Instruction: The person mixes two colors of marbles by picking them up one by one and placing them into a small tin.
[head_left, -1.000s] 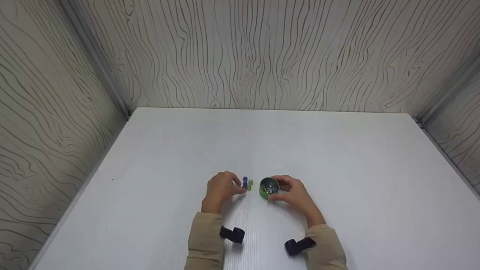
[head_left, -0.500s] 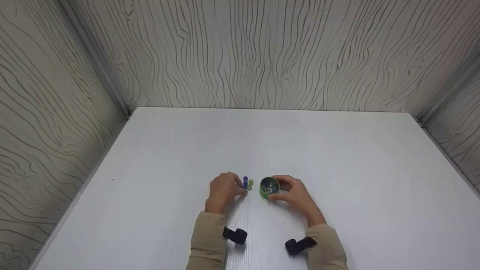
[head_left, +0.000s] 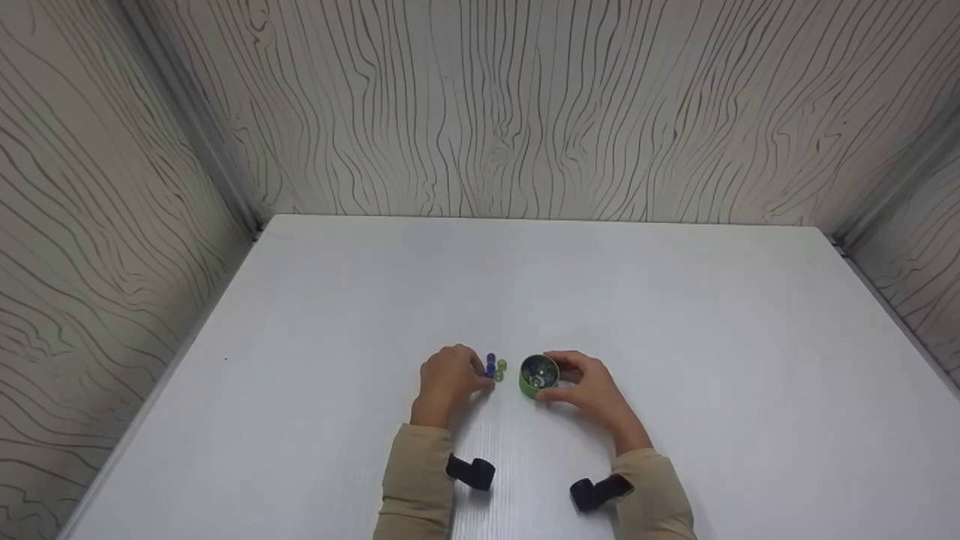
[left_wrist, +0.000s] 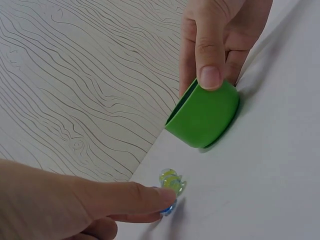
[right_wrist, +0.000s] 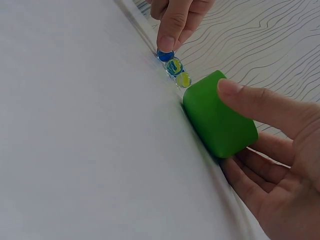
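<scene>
A small green cup (head_left: 529, 390) stands on the table, with several glass marbles (head_left: 540, 373) inside it. My right hand (head_left: 596, 386) grips its right side, thumb at the near rim and fingers behind. To the cup's left lies a small cluster of blue and yellow-green marbles (head_left: 502, 364). My left hand (head_left: 448, 379) is at the left edge of that cluster, thumb and finger pinching a blue marble (right_wrist: 165, 56). In the left wrist view the thumb partly covers this marble, and yellow-green marbles (left_wrist: 171, 182) show just beyond the fingertips.
The white table (head_left: 675, 300) runs back to a wall (head_left: 495, 112) with a wood-grain pattern. Another patterned wall (head_left: 112, 225) rises on the left. A black wrist camera (head_left: 472, 474) juts from the left sleeve and another camera (head_left: 589, 495) from the right.
My left hand has shifted slightly right and closed in on the blue marbles at the cluster's left edge. The right hand and the green cup have stayed in place.
</scene>
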